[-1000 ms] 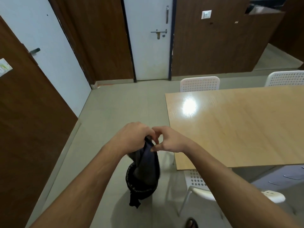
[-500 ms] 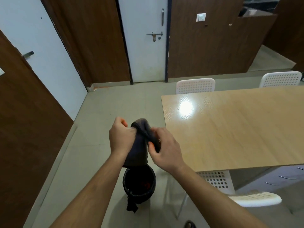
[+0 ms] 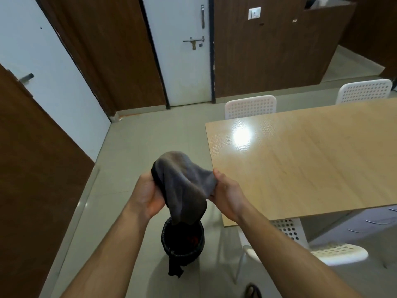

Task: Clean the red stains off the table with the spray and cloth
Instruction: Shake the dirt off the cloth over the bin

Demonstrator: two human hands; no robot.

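Holding a dark grey cloth (image 3: 182,186) between both hands, you stand just off the near left corner of the wooden surface (image 3: 311,160), with the cloth raised in the air over the floor rather than over the tabletop. Your left hand (image 3: 148,194) grips the cloth's left side, fingers curled up behind the fabric, while your right hand (image 3: 227,194) pinches its right edge, thumb on top. The cloth bulges upward in the middle and its lower end hangs down toward a small black bin (image 3: 182,241) lined with a black bag, standing on the tiled floor (image 3: 133,147) directly beneath; something red shows inside it. White perforated chairs (image 3: 250,106) sit along the surface's far side, and another is tucked under its near edge. A bright glare of light marks the tabletop near its left end.
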